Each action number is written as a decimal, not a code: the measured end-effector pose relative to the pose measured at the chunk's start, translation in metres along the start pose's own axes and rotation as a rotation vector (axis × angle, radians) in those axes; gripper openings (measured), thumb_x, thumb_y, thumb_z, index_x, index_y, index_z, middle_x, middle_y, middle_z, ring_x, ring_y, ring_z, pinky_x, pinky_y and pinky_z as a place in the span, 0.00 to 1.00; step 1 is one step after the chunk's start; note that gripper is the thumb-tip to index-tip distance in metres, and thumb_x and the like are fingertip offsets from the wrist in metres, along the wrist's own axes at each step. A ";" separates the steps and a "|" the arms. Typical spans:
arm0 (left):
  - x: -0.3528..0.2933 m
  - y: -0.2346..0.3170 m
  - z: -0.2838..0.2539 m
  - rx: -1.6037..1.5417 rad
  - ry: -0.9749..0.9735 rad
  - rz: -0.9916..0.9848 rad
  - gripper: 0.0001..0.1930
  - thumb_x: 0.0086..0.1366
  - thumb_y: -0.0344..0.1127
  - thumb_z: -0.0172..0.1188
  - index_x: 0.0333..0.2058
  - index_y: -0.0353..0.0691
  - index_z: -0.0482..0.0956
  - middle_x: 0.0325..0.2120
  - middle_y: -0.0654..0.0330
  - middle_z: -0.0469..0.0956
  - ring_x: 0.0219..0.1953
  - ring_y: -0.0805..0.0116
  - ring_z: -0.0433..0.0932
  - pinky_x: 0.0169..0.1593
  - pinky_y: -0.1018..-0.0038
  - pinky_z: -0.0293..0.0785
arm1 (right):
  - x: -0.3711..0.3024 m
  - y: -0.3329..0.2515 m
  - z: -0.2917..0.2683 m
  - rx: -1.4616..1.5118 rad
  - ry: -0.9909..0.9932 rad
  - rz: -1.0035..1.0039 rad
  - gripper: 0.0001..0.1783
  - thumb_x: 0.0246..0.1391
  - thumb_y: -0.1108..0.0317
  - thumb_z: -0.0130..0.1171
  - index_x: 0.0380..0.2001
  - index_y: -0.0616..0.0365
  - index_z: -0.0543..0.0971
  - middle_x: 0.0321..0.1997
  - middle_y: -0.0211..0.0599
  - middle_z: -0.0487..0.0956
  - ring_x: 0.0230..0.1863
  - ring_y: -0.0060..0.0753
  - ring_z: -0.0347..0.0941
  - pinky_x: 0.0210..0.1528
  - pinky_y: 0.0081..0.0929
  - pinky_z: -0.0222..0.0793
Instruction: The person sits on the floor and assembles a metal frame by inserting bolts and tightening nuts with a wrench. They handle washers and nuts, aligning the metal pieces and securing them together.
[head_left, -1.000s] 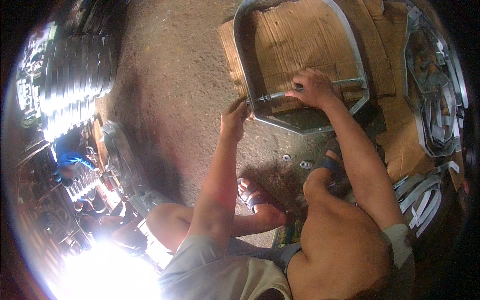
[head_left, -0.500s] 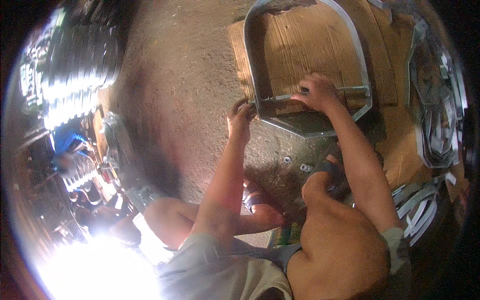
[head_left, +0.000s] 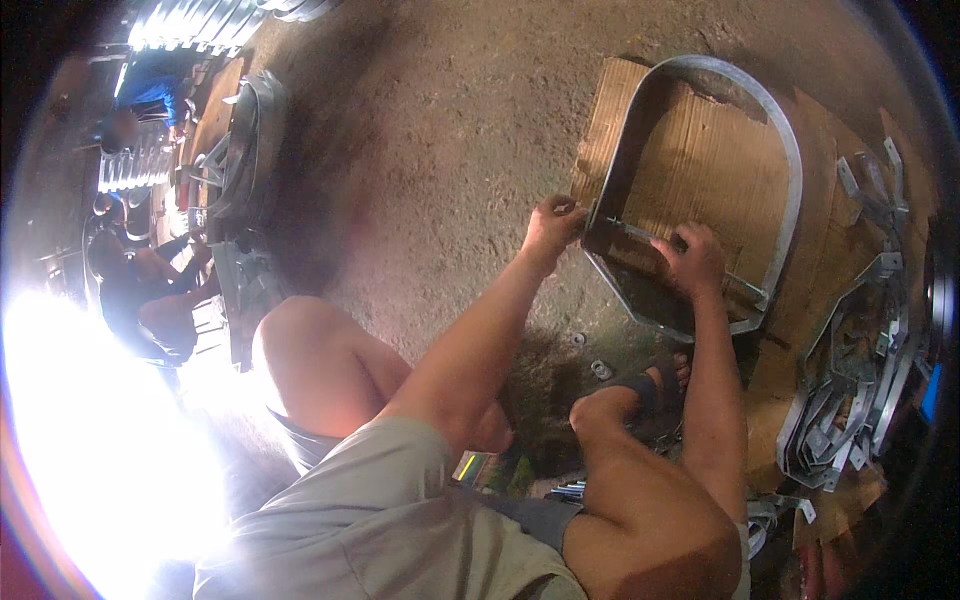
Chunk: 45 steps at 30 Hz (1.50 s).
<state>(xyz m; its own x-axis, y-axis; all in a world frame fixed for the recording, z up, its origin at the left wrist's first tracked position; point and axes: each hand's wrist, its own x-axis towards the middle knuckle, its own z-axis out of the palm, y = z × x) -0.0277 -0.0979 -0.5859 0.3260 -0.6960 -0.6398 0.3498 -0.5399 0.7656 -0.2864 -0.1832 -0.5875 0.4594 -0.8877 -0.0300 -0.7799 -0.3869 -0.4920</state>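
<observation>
A large arched band of grey metal with an angled near end lies in front of me. A thin metal rod crosses inside it, from its left side to its lower right. My right hand is closed, fingers curled round the middle of the rod. My left hand is outside the band's left side, beside the rod's end. Its fingers are pinched together there, and what they hold is too small and hidden to make out.
Cardboard lies under the band. Small metal rings rest on the floor near my foot. Bent metal brackets are heaped at the right. More curved bands are stacked at the left, near other people.
The view has shifted, so the band now appears farther right and turned. My right hand stays on the rod and my left hand stays at its left end.
</observation>
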 end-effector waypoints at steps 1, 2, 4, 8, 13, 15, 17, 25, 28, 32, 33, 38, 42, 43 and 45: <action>-0.003 0.003 -0.003 0.018 -0.009 -0.008 0.21 0.63 0.39 0.65 0.50 0.33 0.74 0.36 0.56 0.81 0.33 0.70 0.78 0.37 0.73 0.73 | 0.001 -0.003 -0.004 0.004 -0.032 0.001 0.30 0.45 0.42 0.69 0.35 0.62 0.81 0.44 0.50 0.80 0.49 0.56 0.75 0.52 0.47 0.71; -0.004 0.003 -0.004 0.037 -0.021 -0.016 0.21 0.63 0.38 0.66 0.50 0.33 0.74 0.36 0.56 0.81 0.33 0.70 0.78 0.37 0.73 0.73 | 0.002 -0.007 -0.009 0.009 -0.063 0.004 0.30 0.45 0.42 0.69 0.34 0.62 0.81 0.43 0.50 0.80 0.48 0.56 0.75 0.51 0.47 0.71; 0.000 0.000 -0.007 0.015 -0.023 -0.025 0.22 0.62 0.37 0.66 0.51 0.33 0.73 0.37 0.56 0.81 0.33 0.69 0.78 0.37 0.72 0.73 | 0.005 -0.012 -0.013 0.024 -0.076 -0.002 0.29 0.45 0.43 0.69 0.33 0.62 0.81 0.41 0.50 0.79 0.46 0.56 0.74 0.49 0.48 0.71; -0.001 0.003 0.001 0.057 0.007 -0.031 0.23 0.62 0.35 0.66 0.53 0.33 0.72 0.39 0.55 0.81 0.35 0.68 0.78 0.38 0.72 0.74 | 0.004 -0.007 -0.014 0.002 -0.033 -0.017 0.28 0.45 0.43 0.69 0.31 0.62 0.80 0.38 0.47 0.79 0.44 0.56 0.74 0.47 0.48 0.70; -0.002 -0.005 -0.004 -0.114 -0.056 0.021 0.24 0.63 0.34 0.65 0.55 0.33 0.71 0.42 0.54 0.80 0.40 0.67 0.79 0.42 0.72 0.73 | 0.003 -0.009 -0.009 0.040 -0.025 -0.016 0.28 0.45 0.43 0.69 0.32 0.61 0.80 0.39 0.47 0.79 0.44 0.55 0.75 0.47 0.48 0.71; -0.004 -0.006 -0.003 -0.151 -0.037 0.017 0.24 0.64 0.35 0.65 0.56 0.33 0.71 0.43 0.54 0.80 0.40 0.66 0.79 0.44 0.71 0.73 | 0.005 -0.012 -0.012 0.037 -0.090 0.033 0.28 0.45 0.43 0.69 0.32 0.60 0.81 0.39 0.47 0.80 0.45 0.55 0.75 0.47 0.48 0.71; -0.003 -0.005 -0.004 -0.093 0.006 -0.020 0.25 0.64 0.35 0.65 0.57 0.33 0.71 0.43 0.54 0.80 0.41 0.65 0.79 0.45 0.70 0.74 | 0.003 -0.012 -0.010 0.035 -0.048 0.005 0.27 0.45 0.43 0.68 0.32 0.60 0.81 0.39 0.46 0.79 0.44 0.55 0.75 0.47 0.48 0.71; 0.001 -0.005 0.001 -0.104 0.073 -0.054 0.23 0.65 0.37 0.64 0.54 0.33 0.71 0.41 0.54 0.80 0.40 0.64 0.80 0.45 0.69 0.74 | 0.005 -0.015 -0.011 -0.029 -0.036 -0.020 0.27 0.47 0.45 0.68 0.37 0.60 0.80 0.43 0.49 0.79 0.46 0.54 0.76 0.48 0.47 0.71; -0.005 -0.011 -0.009 -0.117 0.040 -0.014 0.20 0.65 0.36 0.62 0.52 0.34 0.71 0.40 0.56 0.80 0.39 0.66 0.79 0.43 0.69 0.74 | 0.029 -0.054 -0.018 0.253 -0.180 0.067 0.25 0.52 0.49 0.65 0.41 0.61 0.78 0.47 0.50 0.79 0.50 0.54 0.76 0.50 0.46 0.71; 0.003 -0.007 -0.005 -0.182 0.014 -0.082 0.20 0.65 0.36 0.62 0.52 0.35 0.69 0.37 0.55 0.79 0.38 0.64 0.78 0.43 0.69 0.73 | 0.026 -0.050 0.027 0.341 -0.062 -0.006 0.23 0.58 0.53 0.61 0.47 0.61 0.76 0.49 0.52 0.78 0.53 0.55 0.75 0.52 0.46 0.71; 0.003 -0.008 -0.003 -0.122 0.027 -0.077 0.20 0.65 0.37 0.62 0.52 0.35 0.69 0.37 0.55 0.79 0.38 0.64 0.78 0.44 0.69 0.74 | 0.025 -0.053 0.027 0.285 -0.057 0.000 0.23 0.58 0.55 0.60 0.49 0.61 0.75 0.50 0.52 0.78 0.53 0.56 0.74 0.53 0.46 0.71; 0.003 -0.015 -0.014 -0.121 -0.059 -0.002 0.22 0.67 0.39 0.60 0.53 0.35 0.66 0.38 0.54 0.78 0.40 0.61 0.78 0.45 0.68 0.74 | 0.032 -0.049 0.018 0.392 -0.205 0.087 0.28 0.58 0.54 0.61 0.55 0.61 0.73 0.54 0.54 0.76 0.57 0.55 0.73 0.58 0.44 0.69; 0.010 -0.015 -0.017 -0.078 -0.053 -0.040 0.22 0.69 0.42 0.58 0.53 0.34 0.64 0.39 0.52 0.77 0.42 0.60 0.78 0.46 0.67 0.74 | 0.030 -0.052 0.014 0.409 -0.212 0.080 0.31 0.53 0.53 0.66 0.54 0.61 0.73 0.53 0.53 0.77 0.57 0.55 0.73 0.58 0.44 0.69; 0.011 -0.015 -0.018 -0.020 -0.048 -0.024 0.22 0.69 0.43 0.57 0.53 0.34 0.64 0.39 0.52 0.77 0.42 0.59 0.78 0.46 0.67 0.74 | 0.031 -0.053 0.012 0.421 -0.225 0.072 0.31 0.51 0.53 0.67 0.53 0.61 0.73 0.52 0.54 0.77 0.56 0.55 0.73 0.58 0.44 0.69; 0.009 -0.017 -0.019 -0.031 -0.075 0.003 0.23 0.69 0.43 0.57 0.53 0.33 0.64 0.39 0.52 0.78 0.41 0.60 0.78 0.45 0.66 0.74 | 0.032 -0.052 0.007 0.443 -0.244 0.056 0.33 0.48 0.53 0.69 0.53 0.61 0.73 0.52 0.54 0.77 0.56 0.55 0.73 0.57 0.45 0.69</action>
<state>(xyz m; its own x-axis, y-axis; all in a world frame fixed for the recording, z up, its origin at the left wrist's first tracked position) -0.0145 -0.0856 -0.6059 0.2608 -0.7316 -0.6299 0.3768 -0.5236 0.7641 -0.2281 -0.1895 -0.5692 0.5493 -0.7993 -0.2437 -0.5757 -0.1505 -0.8037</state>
